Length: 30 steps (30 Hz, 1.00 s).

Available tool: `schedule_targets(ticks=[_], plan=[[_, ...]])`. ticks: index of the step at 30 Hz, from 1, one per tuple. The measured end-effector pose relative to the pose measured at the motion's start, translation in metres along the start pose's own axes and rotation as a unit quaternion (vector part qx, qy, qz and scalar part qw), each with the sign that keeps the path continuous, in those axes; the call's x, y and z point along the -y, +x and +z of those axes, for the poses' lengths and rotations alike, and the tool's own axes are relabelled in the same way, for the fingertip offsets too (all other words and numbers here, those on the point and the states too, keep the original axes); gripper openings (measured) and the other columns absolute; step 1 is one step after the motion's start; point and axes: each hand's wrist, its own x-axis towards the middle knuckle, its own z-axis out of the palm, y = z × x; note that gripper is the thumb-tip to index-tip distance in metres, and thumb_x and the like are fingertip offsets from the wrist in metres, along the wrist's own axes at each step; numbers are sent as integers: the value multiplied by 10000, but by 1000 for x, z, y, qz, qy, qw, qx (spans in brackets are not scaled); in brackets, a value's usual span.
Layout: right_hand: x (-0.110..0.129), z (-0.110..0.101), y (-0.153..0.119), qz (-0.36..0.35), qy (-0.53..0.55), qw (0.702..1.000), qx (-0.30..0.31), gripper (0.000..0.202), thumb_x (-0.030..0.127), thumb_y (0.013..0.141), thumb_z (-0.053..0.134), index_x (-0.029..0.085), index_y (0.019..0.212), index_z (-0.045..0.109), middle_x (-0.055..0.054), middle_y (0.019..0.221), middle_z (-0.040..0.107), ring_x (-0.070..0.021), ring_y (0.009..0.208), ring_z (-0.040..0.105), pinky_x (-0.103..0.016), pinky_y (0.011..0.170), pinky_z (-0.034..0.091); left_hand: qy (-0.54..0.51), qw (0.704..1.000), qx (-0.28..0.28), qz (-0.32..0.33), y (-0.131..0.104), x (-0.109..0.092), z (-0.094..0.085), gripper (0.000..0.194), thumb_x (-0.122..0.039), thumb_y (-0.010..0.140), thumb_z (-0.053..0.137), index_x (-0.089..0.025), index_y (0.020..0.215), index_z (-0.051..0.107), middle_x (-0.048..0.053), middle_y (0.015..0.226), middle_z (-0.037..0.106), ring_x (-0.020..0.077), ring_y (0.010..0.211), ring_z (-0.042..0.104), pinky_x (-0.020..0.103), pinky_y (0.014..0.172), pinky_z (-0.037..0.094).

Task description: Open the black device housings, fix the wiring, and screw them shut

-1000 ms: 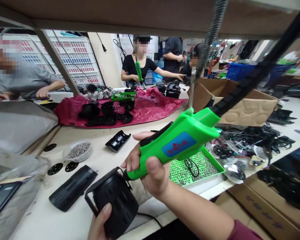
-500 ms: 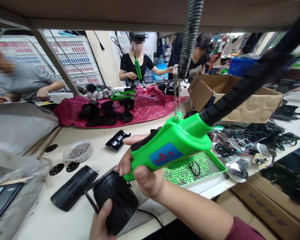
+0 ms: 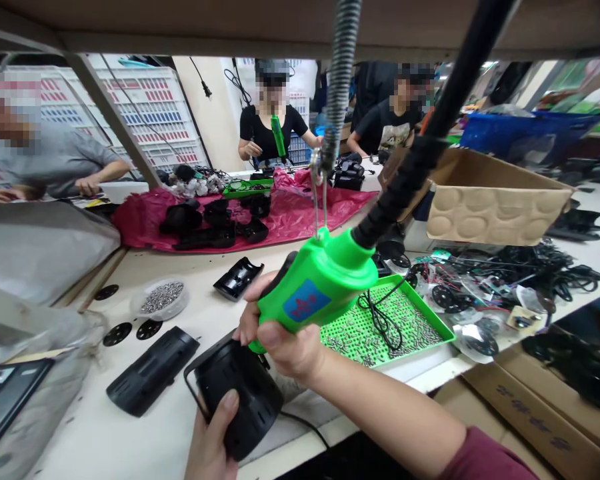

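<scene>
My right hand (image 3: 285,343) is wrapped round a green electric screwdriver (image 3: 325,283), which hangs by a metal hook from a coiled spring (image 3: 341,80). Its lower end meets the top of a black plastic housing (image 3: 240,400); the tip itself is hidden behind my fingers. Below it, my left hand (image 3: 215,437) grips that housing, thumb across the front. A black cable runs from the housing towards the bench edge. Beside it on the bench lies a black slotted shell (image 3: 153,370). Another curved black shell (image 3: 239,279) rests farther back.
A green tray (image 3: 415,333) of screws stands at right, near a clear tub (image 3: 161,298) of screws at left. Black discs (image 3: 117,334) lie by the tub. Behind are pink plastic sheeting (image 3: 300,217), a cardboard box (image 3: 500,213) and several co-workers.
The screwdriver's rear end has swung left and down, standing more upright, with its cable and spring shifting left. My left hand and the housing have moved slightly right.
</scene>
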Motion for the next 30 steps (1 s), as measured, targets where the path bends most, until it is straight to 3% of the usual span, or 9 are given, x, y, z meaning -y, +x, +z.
schedule_targets(ticks=[6, 12, 17, 21, 30], plan=[[10, 0, 0, -60, 29, 997, -34, 496, 570, 724, 699, 217, 1056, 593, 70, 549, 498, -115, 457, 486, -279, 490, 490, -27, 999, 28, -22, 0, -1, -6, 955, -248, 489, 858, -268, 1373, 497, 33, 1035, 764, 349, 1072, 660, 460, 962, 515], [23, -2, -2, -119, 53, 991, -44, 400, 499, 786, 676, 235, 1074, 586, 60, 565, 540, -117, 461, 510, -294, 526, 557, -48, 998, 25, -44, 7, 3, -12, 1020, -233, 470, 868, -256, 1404, 459, 42, 983, 774, 362, 1031, 677, 475, 965, 513], [21, -3, -4, -138, 50, 989, -22, 367, 482, 829, 641, 243, 1105, 606, 55, 591, 534, -108, 482, 513, -273, 534, 559, -42, 998, 37, -13, -1, 1, -1, 965, -338, 533, 876, -236, 1399, 461, 55, 1019, 767, 349, 1079, 658, 459, 967, 517], [25, 0, -4, -138, 32, 989, -40, 369, 509, 818, 642, 251, 1076, 582, 61, 581, 524, -109, 471, 508, -264, 501, 541, -27, 999, 25, 7, -11, -1, 8, 892, -406, 578, 860, -201, 1365, 494, 57, 1002, 768, 329, 1144, 625, 410, 968, 524], [11, 1, -2, -114, 20, 992, -45, 412, 528, 798, 650, 246, 1082, 553, 66, 578, 528, -116, 465, 510, -298, 516, 552, -37, 999, 8, 11, -11, 0, 5, 923, -398, 563, 870, -211, 1384, 491, 41, 1042, 761, 304, 1113, 643, 373, 954, 529]])
